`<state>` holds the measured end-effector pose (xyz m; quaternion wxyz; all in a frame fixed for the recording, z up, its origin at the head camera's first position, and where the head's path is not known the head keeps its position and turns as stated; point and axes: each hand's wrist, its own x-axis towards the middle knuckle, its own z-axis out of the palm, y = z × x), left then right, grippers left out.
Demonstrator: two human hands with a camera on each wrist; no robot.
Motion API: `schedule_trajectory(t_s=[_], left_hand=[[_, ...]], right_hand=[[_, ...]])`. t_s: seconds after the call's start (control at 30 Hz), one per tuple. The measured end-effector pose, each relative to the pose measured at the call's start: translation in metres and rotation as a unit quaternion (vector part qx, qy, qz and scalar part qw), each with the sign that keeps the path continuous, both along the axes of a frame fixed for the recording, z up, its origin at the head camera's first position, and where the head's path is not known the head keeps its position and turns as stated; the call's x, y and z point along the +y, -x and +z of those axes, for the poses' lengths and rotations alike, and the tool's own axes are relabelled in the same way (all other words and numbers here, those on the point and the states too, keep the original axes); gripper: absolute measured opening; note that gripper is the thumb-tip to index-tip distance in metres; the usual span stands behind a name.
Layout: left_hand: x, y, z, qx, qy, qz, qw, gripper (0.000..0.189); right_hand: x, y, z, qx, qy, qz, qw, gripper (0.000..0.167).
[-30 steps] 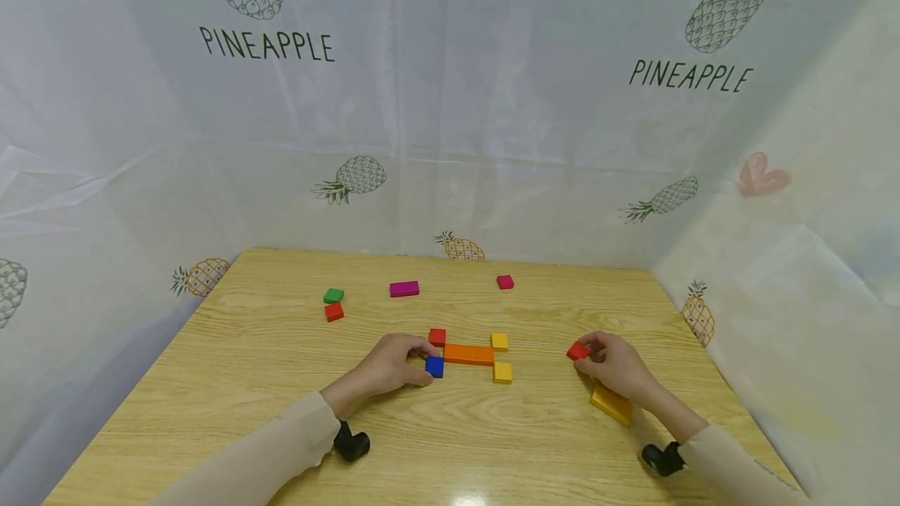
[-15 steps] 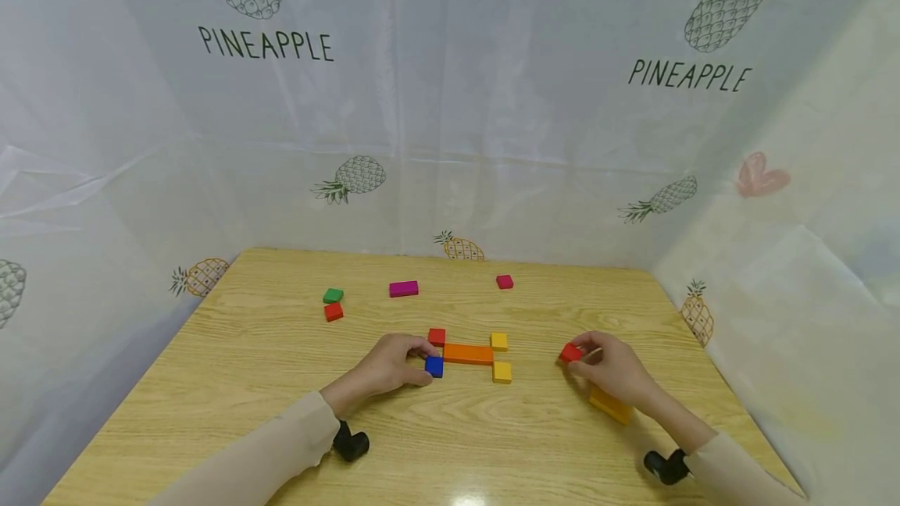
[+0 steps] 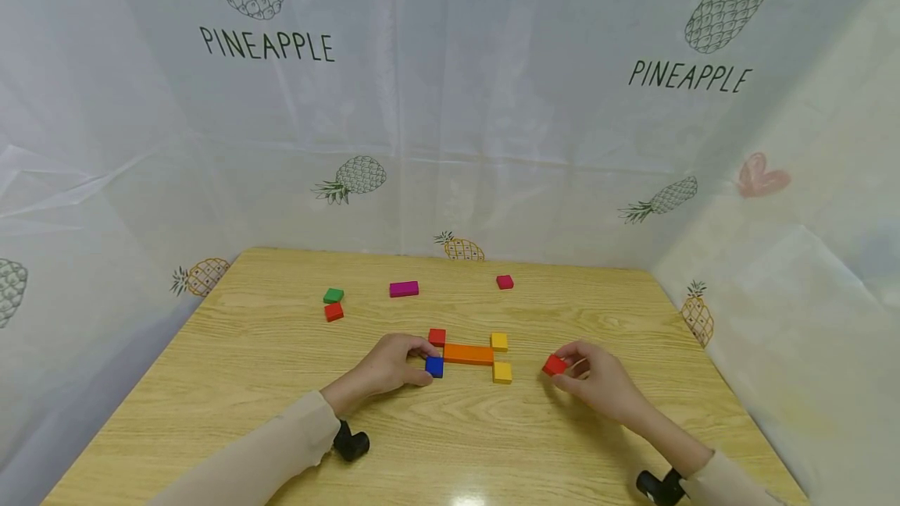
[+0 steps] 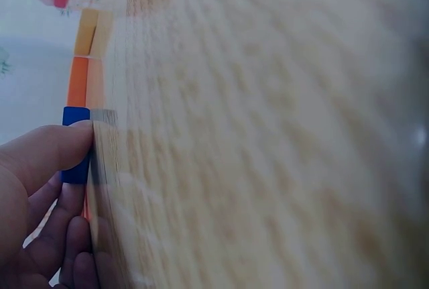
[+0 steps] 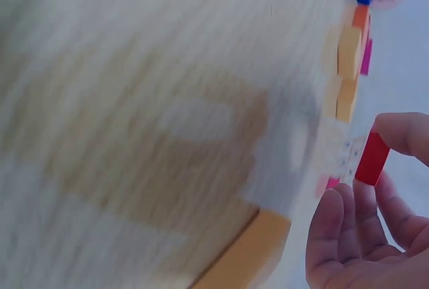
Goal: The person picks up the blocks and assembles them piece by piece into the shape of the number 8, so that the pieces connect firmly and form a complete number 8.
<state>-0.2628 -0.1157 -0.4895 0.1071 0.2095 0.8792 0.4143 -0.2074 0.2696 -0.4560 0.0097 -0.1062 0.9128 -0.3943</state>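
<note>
While left fingers (image 4: 67,215) pinch the blue cuboid (image 3: 434,367) beside the orange bar (image 3: 468,354), right fingers (image 5: 369,218) should straighten their gripped red cuboid (image 3: 554,365).

Reaches inward from the lower corners with both long-sleeved forearms (image 3: 253,451), baring the wrists (image 3: 337,397) beyond the cuffs (image 3: 319,416). Pinches with the left grip (image 3: 390,365), pointing it rightward, opposing the thumb (image 4: 50,149) on the near side to fingers (image 4: 50,235) on the far side. Pinches likewise with the right grip (image 3: 601,381), holding it raised and pointing leftward, well apart from the left.
</note>
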Motion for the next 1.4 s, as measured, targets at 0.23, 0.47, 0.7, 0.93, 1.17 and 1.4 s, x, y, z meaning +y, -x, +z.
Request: schedule_trajectory(t_s=[0.23,0.47,0.7,0.93,1.17,1.4], left_hand=[[0.0,0.0,0.0,-0.002,-0.002,0.001,1.0,0.029],[0.001,-0.001,0.0,-0.002,-0.004,0.001,1.0,0.03],[0.0,0.0,-0.002,0.007,0.002,-0.001,1.0,0.029],[-0.001,0.0,-0.003,0.007,0.0,0.0,1.0,0.029],[-0.001,-0.001,-0.001,0.005,0.001,-0.001,1.0,0.03],[-0.001,0.0,-0.001,0.001,-0.003,0.001,1.0,0.03]], right_hand=[[-0.017,-0.01,-0.005,-0.006,0.019,0.021,0.9996,0.035],[-0.031,-0.016,-0.016,-0.01,0.019,0.04,0.999,0.033],[-0.045,-0.018,-0.021,-0.035,0.03,0.056,0.9974,0.032],[-0.057,-0.021,-0.021,-0.023,0.027,0.06,0.9976,0.035],[-0.066,-0.022,-0.027,0.002,0.011,0.066,0.9977,0.033],[-0.069,-0.021,-0.028,0.019,0.005,0.066,0.9976,0.033]])
